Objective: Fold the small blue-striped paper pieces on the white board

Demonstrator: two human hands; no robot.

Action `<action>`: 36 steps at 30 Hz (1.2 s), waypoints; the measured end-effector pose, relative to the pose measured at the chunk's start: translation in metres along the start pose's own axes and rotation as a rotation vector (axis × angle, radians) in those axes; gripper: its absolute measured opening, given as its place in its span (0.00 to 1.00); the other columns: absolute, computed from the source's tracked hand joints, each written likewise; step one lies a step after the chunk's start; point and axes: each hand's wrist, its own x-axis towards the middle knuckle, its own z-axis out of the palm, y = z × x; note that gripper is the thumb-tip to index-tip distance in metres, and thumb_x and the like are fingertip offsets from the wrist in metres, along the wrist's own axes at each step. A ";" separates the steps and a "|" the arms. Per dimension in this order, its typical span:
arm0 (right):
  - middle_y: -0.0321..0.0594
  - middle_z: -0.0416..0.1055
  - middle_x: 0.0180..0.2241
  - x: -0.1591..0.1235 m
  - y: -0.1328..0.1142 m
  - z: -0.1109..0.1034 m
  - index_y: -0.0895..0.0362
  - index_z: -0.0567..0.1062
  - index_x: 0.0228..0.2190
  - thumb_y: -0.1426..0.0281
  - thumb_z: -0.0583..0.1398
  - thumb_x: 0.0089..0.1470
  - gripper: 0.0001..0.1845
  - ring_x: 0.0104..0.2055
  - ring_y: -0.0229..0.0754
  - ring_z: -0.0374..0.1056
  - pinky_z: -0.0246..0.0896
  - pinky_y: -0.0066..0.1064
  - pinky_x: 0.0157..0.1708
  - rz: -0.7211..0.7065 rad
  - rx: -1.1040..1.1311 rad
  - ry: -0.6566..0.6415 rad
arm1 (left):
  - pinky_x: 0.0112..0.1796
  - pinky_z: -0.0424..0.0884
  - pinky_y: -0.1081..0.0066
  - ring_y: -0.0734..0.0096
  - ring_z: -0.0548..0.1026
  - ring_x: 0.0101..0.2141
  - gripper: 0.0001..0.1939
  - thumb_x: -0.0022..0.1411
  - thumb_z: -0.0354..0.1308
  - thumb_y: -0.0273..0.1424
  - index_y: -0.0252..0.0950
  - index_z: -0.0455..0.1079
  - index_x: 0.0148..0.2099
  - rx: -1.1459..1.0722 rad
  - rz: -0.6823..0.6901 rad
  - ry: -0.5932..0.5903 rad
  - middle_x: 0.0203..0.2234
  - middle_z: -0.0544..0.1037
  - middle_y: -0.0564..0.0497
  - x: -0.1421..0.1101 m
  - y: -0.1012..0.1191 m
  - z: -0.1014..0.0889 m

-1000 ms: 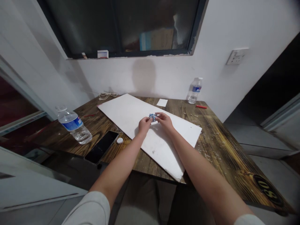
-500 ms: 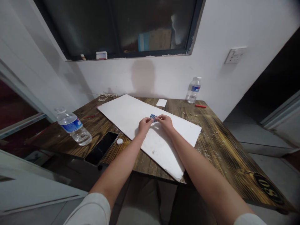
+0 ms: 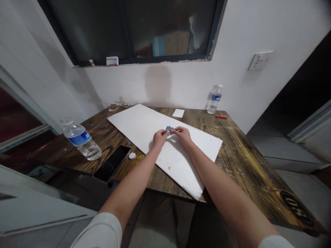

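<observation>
Before a white wall [image 3: 238,31], a wooden table [image 3: 243,162] is supporting a slanted white board [image 3: 131,124]. Over the board, the left hand [image 3: 159,138] and right hand [image 3: 183,135] are pinching a small blue piece [image 3: 169,129] between them, thumbs and fingers pressing its two sides. Leftward, a phone [image 3: 111,163] is lying between a white cap [image 3: 132,156] and a water bottle [image 3: 81,139].

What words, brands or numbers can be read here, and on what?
"08", or "80" the other way up: dark oval on the table.
Too blurred: left bottle's label, right bottle's label.
Too small: any print on the white box or blue piece.
</observation>
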 end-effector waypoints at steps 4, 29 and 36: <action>0.39 0.75 0.24 -0.001 -0.001 0.000 0.56 0.77 0.21 0.56 0.68 0.35 0.17 0.24 0.38 0.62 0.56 0.32 0.27 -0.012 0.017 -0.003 | 0.26 0.59 0.73 0.74 0.66 0.23 0.13 0.50 0.60 0.42 0.37 0.69 0.26 0.007 -0.007 0.004 0.20 0.71 0.55 0.000 0.000 0.000; 0.35 0.69 0.19 -0.003 -0.004 -0.001 0.57 0.74 0.20 0.54 0.70 0.33 0.20 0.22 0.35 0.60 0.54 0.30 0.26 0.012 0.045 -0.002 | 0.30 0.62 0.73 0.71 0.71 0.27 0.13 0.50 0.61 0.42 0.36 0.71 0.28 -0.004 0.006 -0.024 0.23 0.75 0.53 0.003 -0.005 0.000; 0.36 0.71 0.19 -0.005 -0.007 -0.001 0.57 0.72 0.19 0.53 0.69 0.34 0.21 0.22 0.35 0.59 0.53 0.29 0.24 0.025 0.023 -0.014 | 0.28 0.61 0.73 0.72 0.70 0.25 0.13 0.50 0.61 0.41 0.36 0.70 0.28 -0.033 -0.001 -0.027 0.22 0.74 0.53 0.003 -0.005 0.001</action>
